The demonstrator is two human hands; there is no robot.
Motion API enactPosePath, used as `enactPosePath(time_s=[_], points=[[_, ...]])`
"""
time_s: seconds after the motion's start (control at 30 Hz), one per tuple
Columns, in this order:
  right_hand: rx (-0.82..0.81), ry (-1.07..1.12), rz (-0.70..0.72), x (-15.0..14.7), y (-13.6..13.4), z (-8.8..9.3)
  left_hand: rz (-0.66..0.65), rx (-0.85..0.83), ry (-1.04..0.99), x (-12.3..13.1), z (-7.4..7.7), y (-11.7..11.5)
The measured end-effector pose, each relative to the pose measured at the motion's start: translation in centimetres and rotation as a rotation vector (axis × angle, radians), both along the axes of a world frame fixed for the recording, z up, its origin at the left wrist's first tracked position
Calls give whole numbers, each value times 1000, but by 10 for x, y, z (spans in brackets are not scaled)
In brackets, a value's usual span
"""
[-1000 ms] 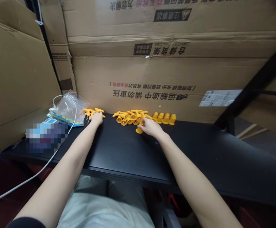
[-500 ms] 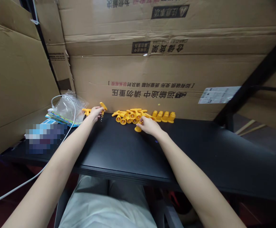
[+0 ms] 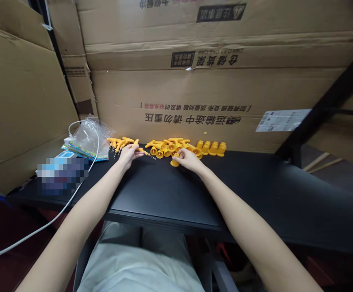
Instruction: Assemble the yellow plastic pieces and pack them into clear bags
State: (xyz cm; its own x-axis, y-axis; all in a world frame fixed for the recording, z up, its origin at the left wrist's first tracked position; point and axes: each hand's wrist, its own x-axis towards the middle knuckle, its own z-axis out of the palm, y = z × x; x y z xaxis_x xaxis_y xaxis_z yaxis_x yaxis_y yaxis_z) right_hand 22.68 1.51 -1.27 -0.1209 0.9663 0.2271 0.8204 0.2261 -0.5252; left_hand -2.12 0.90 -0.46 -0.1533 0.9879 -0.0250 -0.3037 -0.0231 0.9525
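your left hand (image 3: pixel 128 154) was closed around a yellow t-handle piece (image 3: pixel 142 151) at about 11 o'clock on the black table (image 3: pixel 152 190). the piece's thin wire spiral (image 3: pixel 150 155) poked out toward 3 o'clock, just above the surface. your right hand (image 3: pixel 190 159) sat at 12 o'clock, with thumb and fingertips pinched on a small yellow cap (image 3: pixel 174 163) standing on the table.

both parts looked like light, stiff moulded plastic, smooth enough to slip from a loose pinch. the crossbar of the handle seemed the safest hold. the spiral looked springy, easily bent and likely to snag, so it was best kept out of your fingers. the cap looked best taken by its sides, because its flared base seemed too short to give much purchase.

just beyond your hands, between them, lay a tangled pile of yellow pieces (image 3: pixel 167 147), touching one another. a stray spiral could catch there. at 1 o'clock a row of spare caps (image 3: pixel 212 148) stood against the cardboard boxes (image 3: pixel 194 93), close enough to be knocked over. a few more t-handles (image 3: pixel 118 142) lay at 11 o'clock, beside a clear plastic bag (image 3: pixel 88 136). a white cable (image 3: pixel 73 194) ran from there off the table edge toward 8 o'clock, near your left forearm.
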Motion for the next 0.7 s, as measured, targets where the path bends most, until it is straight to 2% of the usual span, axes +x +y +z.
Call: enactPosePath(time_s=[0.2, 0.4, 0.53, 0.7], points=[[-75, -68, 43, -5, 0, -9, -46, -76, -118, 1, -8, 1], [168, -188, 153, -12, -2, -10, -92, -138, -222, 3, -5, -3], [287, -114, 321, -13, 2, -17, -105, -150, -248, 4, -2, -7], [388, -35, 349, -13, 6, -21, -131, -159, -264, 5, -2, -7]])
